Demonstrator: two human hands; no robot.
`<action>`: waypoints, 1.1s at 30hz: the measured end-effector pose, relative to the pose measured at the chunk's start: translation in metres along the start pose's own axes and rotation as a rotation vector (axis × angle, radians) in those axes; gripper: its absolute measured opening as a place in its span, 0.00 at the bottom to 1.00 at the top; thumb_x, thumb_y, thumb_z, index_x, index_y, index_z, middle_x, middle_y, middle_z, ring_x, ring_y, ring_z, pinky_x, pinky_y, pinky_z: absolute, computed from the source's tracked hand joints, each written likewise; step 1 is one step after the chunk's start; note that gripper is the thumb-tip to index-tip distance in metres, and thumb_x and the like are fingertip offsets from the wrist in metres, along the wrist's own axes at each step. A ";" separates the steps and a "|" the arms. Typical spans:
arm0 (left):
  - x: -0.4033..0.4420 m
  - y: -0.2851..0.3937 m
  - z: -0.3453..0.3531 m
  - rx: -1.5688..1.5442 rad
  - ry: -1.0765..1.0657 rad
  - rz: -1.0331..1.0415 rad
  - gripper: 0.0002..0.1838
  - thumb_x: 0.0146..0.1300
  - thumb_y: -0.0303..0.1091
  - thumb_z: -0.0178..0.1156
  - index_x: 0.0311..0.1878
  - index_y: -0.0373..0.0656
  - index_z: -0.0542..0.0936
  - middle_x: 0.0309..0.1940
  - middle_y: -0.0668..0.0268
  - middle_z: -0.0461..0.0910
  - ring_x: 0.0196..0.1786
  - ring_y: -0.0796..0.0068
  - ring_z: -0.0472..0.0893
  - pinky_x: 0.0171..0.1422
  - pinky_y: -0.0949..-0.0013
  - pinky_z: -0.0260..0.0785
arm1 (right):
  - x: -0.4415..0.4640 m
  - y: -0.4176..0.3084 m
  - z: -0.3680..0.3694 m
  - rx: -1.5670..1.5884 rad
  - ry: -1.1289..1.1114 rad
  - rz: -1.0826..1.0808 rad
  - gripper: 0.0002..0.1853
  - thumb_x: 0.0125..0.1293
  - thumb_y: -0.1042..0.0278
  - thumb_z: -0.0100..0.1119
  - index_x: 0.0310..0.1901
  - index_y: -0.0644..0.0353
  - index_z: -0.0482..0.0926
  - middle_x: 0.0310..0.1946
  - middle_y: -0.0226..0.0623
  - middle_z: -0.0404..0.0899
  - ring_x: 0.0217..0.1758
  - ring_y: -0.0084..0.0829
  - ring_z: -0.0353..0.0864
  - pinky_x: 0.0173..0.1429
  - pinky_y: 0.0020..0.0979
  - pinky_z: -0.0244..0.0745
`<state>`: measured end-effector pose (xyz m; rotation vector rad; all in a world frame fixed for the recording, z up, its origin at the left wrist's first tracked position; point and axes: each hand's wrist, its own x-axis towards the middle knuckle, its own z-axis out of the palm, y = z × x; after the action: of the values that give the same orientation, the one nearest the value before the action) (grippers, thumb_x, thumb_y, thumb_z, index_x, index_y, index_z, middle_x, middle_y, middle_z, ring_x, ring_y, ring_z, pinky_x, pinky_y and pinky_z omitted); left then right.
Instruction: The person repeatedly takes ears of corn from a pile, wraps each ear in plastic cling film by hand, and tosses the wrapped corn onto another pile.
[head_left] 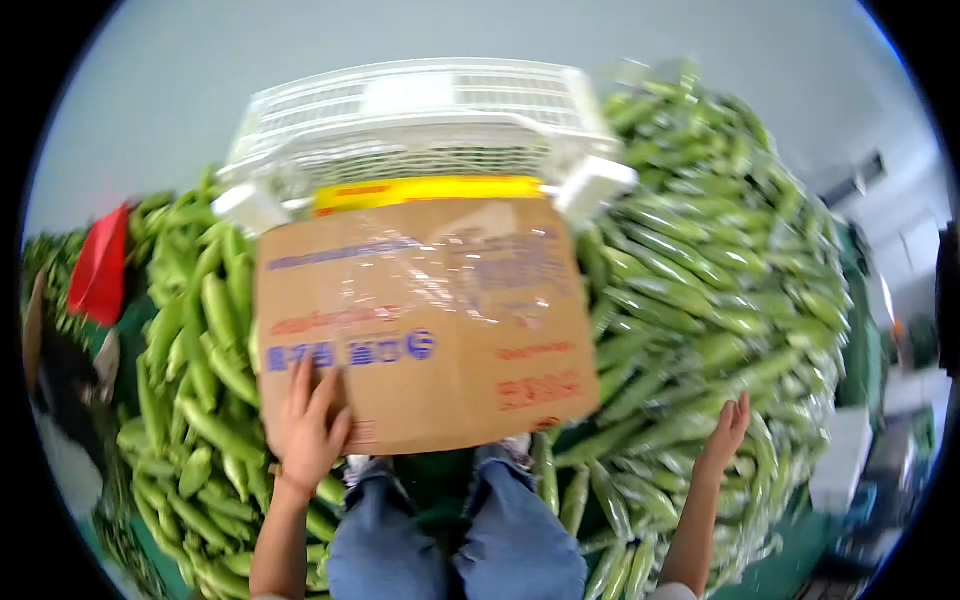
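My left hand (312, 425) lies flat on the lower left corner of a brown cardboard sheet or box top (450, 360), fingers spread. Blue and red print covers the cardboard, and clear tape shines across its upper part. My right hand (725, 435) is away from the cardboard, over the pile of plastic-wrapped long green vegetables (690, 290). Its fingers are stretched out, with nothing visible in them. Left of the cardboard lies a heap of unwrapped long green vegetables (215, 400). What lies under the cardboard is hidden.
Behind the cardboard stands a white plastic crate (430, 95) with slatted sides, and a yellow strip (430, 190) shows before it. A red object (100, 265) rests at far left. My jeans-clad knees (385, 540) are below. A white box (840, 460) stands at right.
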<state>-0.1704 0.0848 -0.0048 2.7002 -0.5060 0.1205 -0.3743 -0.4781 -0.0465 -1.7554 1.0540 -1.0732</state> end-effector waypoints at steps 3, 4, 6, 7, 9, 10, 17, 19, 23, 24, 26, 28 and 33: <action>0.050 -0.019 0.009 -0.117 0.075 0.005 0.29 0.56 0.32 0.66 0.64 0.45 0.74 0.70 0.46 0.62 0.71 0.45 0.64 0.74 0.52 0.58 | -0.086 -0.106 0.106 -0.318 -0.745 -0.596 0.23 0.61 0.70 0.65 0.59 0.57 0.77 0.61 0.43 0.73 0.64 0.45 0.72 0.68 0.43 0.67; 0.066 -0.025 0.014 -0.155 0.099 -0.006 0.28 0.56 0.32 0.66 0.62 0.45 0.75 0.70 0.47 0.63 0.70 0.46 0.66 0.73 0.52 0.59 | -0.103 -0.135 0.145 -0.409 -0.855 -0.998 0.23 0.59 0.71 0.67 0.58 0.56 0.78 0.60 0.43 0.74 0.63 0.47 0.73 0.68 0.44 0.67; 0.096 -0.039 0.017 -0.105 0.109 0.066 0.23 0.56 0.31 0.66 0.57 0.44 0.78 0.64 0.51 0.70 0.66 0.50 0.71 0.69 0.53 0.64 | -0.130 -0.159 0.211 -0.324 -0.865 -0.946 0.14 0.61 0.71 0.66 0.49 0.59 0.81 0.56 0.45 0.77 0.62 0.49 0.74 0.67 0.44 0.68; 0.108 -0.047 0.018 -0.084 0.106 0.101 0.21 0.56 0.30 0.65 0.55 0.43 0.79 0.61 0.53 0.74 0.64 0.52 0.74 0.68 0.54 0.66 | -0.126 -0.161 0.235 -0.333 -0.848 -0.980 0.12 0.61 0.71 0.65 0.47 0.60 0.81 0.55 0.45 0.78 0.62 0.49 0.74 0.67 0.45 0.68; 0.129 -0.069 0.022 -0.103 0.144 0.345 0.17 0.55 0.29 0.65 0.49 0.42 0.79 0.53 0.57 0.79 0.57 0.54 0.79 0.61 0.55 0.71 | -0.116 -0.159 0.272 -0.360 -0.825 -1.038 0.08 0.62 0.71 0.64 0.42 0.60 0.81 0.53 0.43 0.80 0.62 0.48 0.74 0.67 0.45 0.68; 0.128 -0.074 0.019 -0.108 0.157 0.459 0.14 0.54 0.28 0.64 0.46 0.42 0.79 0.49 0.59 0.82 0.54 0.56 0.81 0.58 0.56 0.73 | -0.110 -0.161 0.281 -0.259 -0.922 -0.973 0.04 0.64 0.73 0.62 0.39 0.61 0.80 0.50 0.42 0.82 0.63 0.48 0.74 0.67 0.45 0.68; -0.014 -0.078 -0.041 -0.173 0.236 0.461 0.09 0.56 0.23 0.60 0.40 0.43 0.77 0.36 0.62 0.82 0.39 0.57 0.82 0.42 0.56 0.77 | -0.103 -0.134 0.180 -0.178 -1.010 -0.786 0.02 0.67 0.76 0.55 0.38 0.64 0.76 0.37 0.44 0.78 0.47 0.48 0.77 0.53 0.39 0.72; -0.068 -0.076 -0.025 -0.211 0.254 0.356 0.10 0.56 0.19 0.60 0.41 0.41 0.76 0.38 0.59 0.83 0.41 0.57 0.84 0.47 0.58 0.78 | -0.123 -0.129 0.157 -0.257 -1.059 -0.967 0.01 0.67 0.78 0.54 0.36 0.64 0.75 0.34 0.41 0.76 0.38 0.41 0.75 0.46 0.34 0.71; -0.133 -0.085 0.013 -0.033 0.293 0.174 0.15 0.51 0.24 0.65 0.43 0.41 0.76 0.46 0.58 0.81 0.51 0.57 0.80 0.55 0.58 0.72 | -0.160 -0.112 0.143 -0.273 -1.162 -0.646 0.03 0.67 0.79 0.53 0.35 0.65 0.74 0.29 0.39 0.75 0.33 0.35 0.73 0.42 0.31 0.70; -0.144 -0.099 0.020 0.087 0.186 -0.141 0.20 0.51 0.27 0.67 0.49 0.40 0.74 0.47 0.55 0.79 0.52 0.52 0.77 0.58 0.53 0.69 | -0.162 -0.116 0.145 -0.268 -1.158 -0.586 0.03 0.67 0.78 0.53 0.35 0.65 0.74 0.28 0.39 0.75 0.32 0.35 0.74 0.40 0.31 0.70; -0.136 -0.159 0.053 0.139 0.589 -0.732 0.38 0.57 0.38 0.68 0.66 0.33 0.63 0.63 0.42 0.65 0.64 0.41 0.65 0.70 0.49 0.58 | -0.164 -0.125 0.146 -0.261 -1.149 -0.458 0.03 0.68 0.77 0.54 0.36 0.66 0.75 0.26 0.40 0.76 0.29 0.35 0.75 0.38 0.31 0.70; -0.130 -0.232 0.074 0.036 0.652 -1.160 0.48 0.59 0.43 0.68 0.75 0.34 0.52 0.70 0.41 0.55 0.69 0.39 0.60 0.75 0.50 0.53 | -0.162 -0.131 0.151 -0.257 -1.112 -0.580 0.03 0.68 0.76 0.54 0.36 0.66 0.75 0.26 0.41 0.76 0.28 0.34 0.76 0.35 0.31 0.70; -0.154 -0.256 0.065 -0.507 0.656 -1.123 0.48 0.58 0.31 0.65 0.77 0.42 0.48 0.65 0.45 0.65 0.64 0.49 0.71 0.65 0.54 0.69 | -0.152 -0.148 0.155 -0.411 -1.186 -0.588 0.03 0.69 0.74 0.55 0.37 0.62 0.76 0.26 0.38 0.80 0.20 0.33 0.77 0.28 0.30 0.71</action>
<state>-0.2192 0.3302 -0.1806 1.9103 1.0100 0.4480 -0.2401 -0.2576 0.0016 -2.5494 -0.0188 0.0607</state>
